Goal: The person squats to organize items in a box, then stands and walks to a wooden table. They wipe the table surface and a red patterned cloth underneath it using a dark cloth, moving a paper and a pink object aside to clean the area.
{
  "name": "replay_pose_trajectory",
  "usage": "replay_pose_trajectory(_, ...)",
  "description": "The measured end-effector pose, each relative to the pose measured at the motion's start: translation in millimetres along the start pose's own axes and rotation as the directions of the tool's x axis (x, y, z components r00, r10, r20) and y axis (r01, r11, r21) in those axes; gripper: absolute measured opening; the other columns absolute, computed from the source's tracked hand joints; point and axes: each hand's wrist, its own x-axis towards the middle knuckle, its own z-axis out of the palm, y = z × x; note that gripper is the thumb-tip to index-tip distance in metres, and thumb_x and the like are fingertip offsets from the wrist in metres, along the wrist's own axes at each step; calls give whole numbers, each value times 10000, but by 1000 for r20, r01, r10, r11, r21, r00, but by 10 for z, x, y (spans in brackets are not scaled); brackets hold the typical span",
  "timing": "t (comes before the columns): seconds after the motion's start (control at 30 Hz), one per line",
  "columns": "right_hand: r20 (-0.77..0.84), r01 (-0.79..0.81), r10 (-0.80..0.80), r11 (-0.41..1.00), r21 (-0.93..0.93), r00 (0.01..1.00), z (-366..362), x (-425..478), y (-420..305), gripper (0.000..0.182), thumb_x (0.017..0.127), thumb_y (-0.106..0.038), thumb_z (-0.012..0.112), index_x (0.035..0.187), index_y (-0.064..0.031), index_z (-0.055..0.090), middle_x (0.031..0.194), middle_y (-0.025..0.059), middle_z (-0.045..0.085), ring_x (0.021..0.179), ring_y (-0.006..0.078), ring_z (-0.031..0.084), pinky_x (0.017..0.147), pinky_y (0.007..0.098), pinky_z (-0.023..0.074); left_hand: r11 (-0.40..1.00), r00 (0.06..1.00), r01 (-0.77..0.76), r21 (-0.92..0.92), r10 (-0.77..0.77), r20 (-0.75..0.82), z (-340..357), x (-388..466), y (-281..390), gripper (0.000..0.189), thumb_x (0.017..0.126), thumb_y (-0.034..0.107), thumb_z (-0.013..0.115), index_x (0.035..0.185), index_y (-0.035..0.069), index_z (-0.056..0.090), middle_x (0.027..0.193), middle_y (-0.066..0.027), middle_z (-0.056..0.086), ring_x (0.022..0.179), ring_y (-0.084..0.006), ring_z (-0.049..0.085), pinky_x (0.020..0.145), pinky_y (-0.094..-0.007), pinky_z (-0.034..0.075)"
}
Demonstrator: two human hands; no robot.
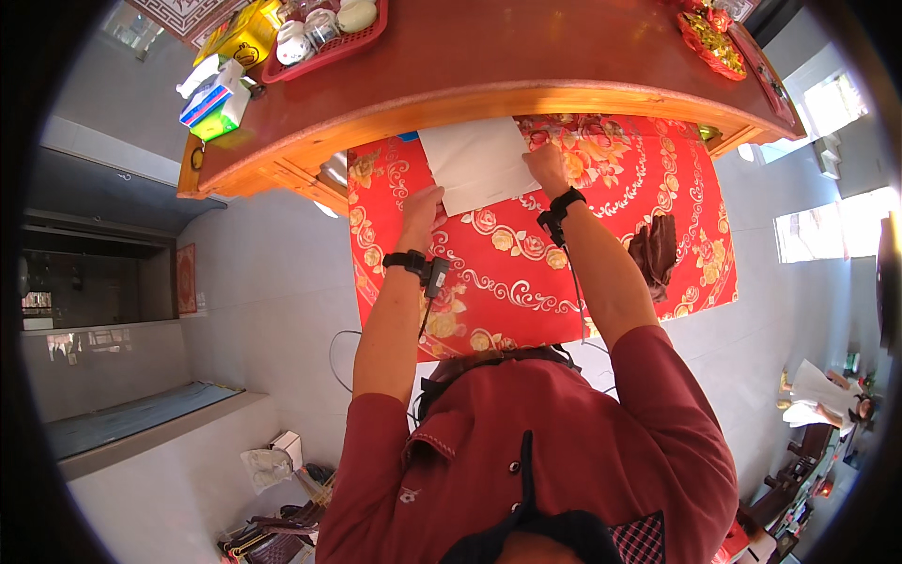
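A white sheet (476, 166), apparently paper, lies at a slight angle over a red floral tablecloth (507, 282). Its near left corner is between the fingers and thumb of my left hand (421, 211). At the right edge, my right hand (547, 169) grips the sheet with curled fingers. The sheet's far end reaches the wooden table's front edge. Beside its far left corner a bit of a blue thing (407, 136) shows, mostly hidden. Crumpled brown cloth or gloves (655, 255) rest to the right of my right forearm.
Beyond the sheet stands a raised wooden table (493, 49). On it are a red plastic tray (328, 55) of jars, tissue packs (218, 106), a yellow box (243, 39) and a red dish (712, 46) of gold-wrapped pieces. A person (824, 395) is at the far right.
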Motion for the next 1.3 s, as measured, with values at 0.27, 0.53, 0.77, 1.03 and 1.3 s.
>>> replay_pose_trajectory(0.27, 509, -360, -123, 569, 739, 852, -126, -249, 370, 160, 906, -53, 666, 1055, 0, 691, 946, 89, 694, 861, 216, 672, 689, 367, 523, 991, 998, 67, 119, -65, -24, -172, 1, 92, 560, 939, 569, 619, 1260, 110, 619, 1079, -52, 659, 941, -207, 636, 901, -380, 494)
replay_pose_trajectory(0.53, 628, -497, -277, 420, 760, 727, -560, -1533, 560, 388, 958, -11, 597, 1341, 47, 568, 1204, 159, 688, 1107, 262, 679, 945, 394, 569, 999, 940, 46, -13, -38, 340, -573, -337, 17, 804, 978, 692, 457, 1495, 76, 447, 1276, -127, 617, 1051, -204, 628, 872, -333, 510)
replay_pose_trajectory(0.77, 642, -571, -334, 293, 767, 690, -548, -2109, 842, 444, 943, 22, 575, 1386, 27, 540, 1266, 165, 666, 1072, 275, 701, 921, 423, 592, 890, 907, 89, -447, 112, 405, -261, -1020, -40, 676, 1042, 532, 479, 1482, 20, 442, 1423, -148, 568, 1282, -263, 566, 1072, -396, 464)
replay_pose_trajectory(1.03, 524, -190, -318, 686, 702, 790, -456, -2176, 957, 326, 945, -79, 633, 1261, 2, 621, 1135, 139, 688, 978, 248, 704, 817, 375, 586, 987, 959, 67, -145, -23, 283, -609, -1418, -545, 542, 952, 109, 665, 1427, -60, 467, 1326, -168, 621, 1163, -280, 648, 983, -400, 546)
replay_pose_trajectory(1.3, -317, 3, -263, 775, -633, 911, -1064, -1843, 2177, 707, 954, -467, 624, 1517, -94, 415, 1599, 214, 319, 1443, 436, 328, 1162, 569, 299, 988, 998, 27, -152, -19, 55, -1446, -1815, -886, 468, 960, 98, 633, 1383, -69, 519, 1290, -161, 651, 1140, -254, 663, 953, -390, 557)
